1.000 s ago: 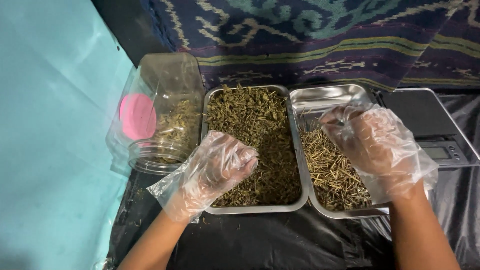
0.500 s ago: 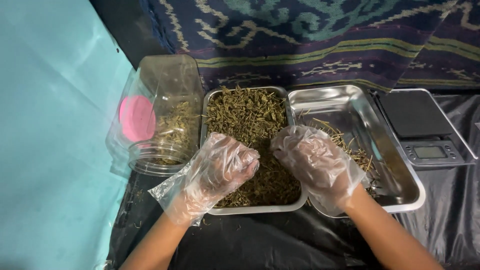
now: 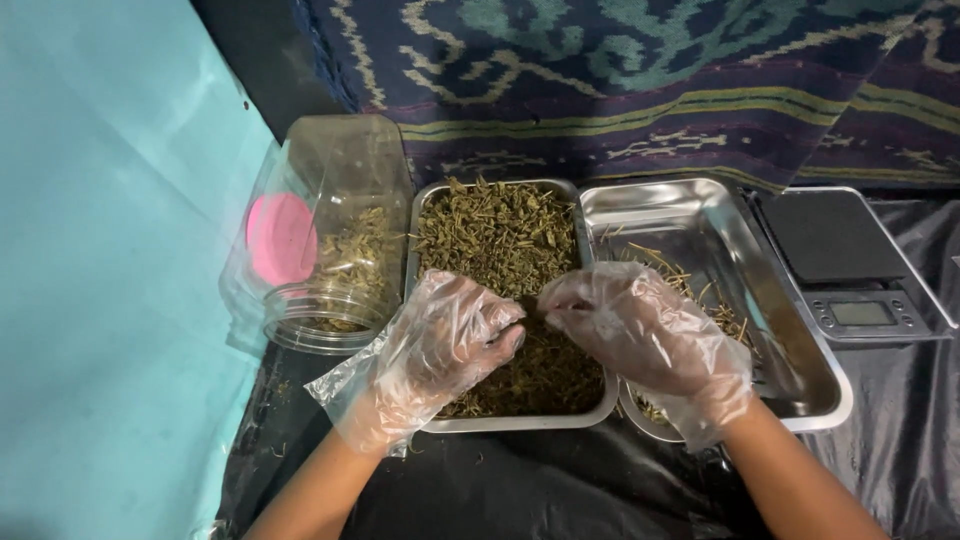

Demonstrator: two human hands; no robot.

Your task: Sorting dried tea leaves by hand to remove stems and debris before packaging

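Black plastic-covered tabletop (image 3: 560, 500), sheeted to catch spilled bits. Rectangular steel tray of dried green-brown herb (image 3: 505, 240), centred within reach of both hands; second steel tray (image 3: 700, 215) just right, holding a few stalks. Clear plastic jar with pink lid (image 3: 325, 240), on its side, left. Left hand (image 3: 450, 335) and right hand (image 3: 630, 325), in clear loose gloves, fingers curled, pinching herb.
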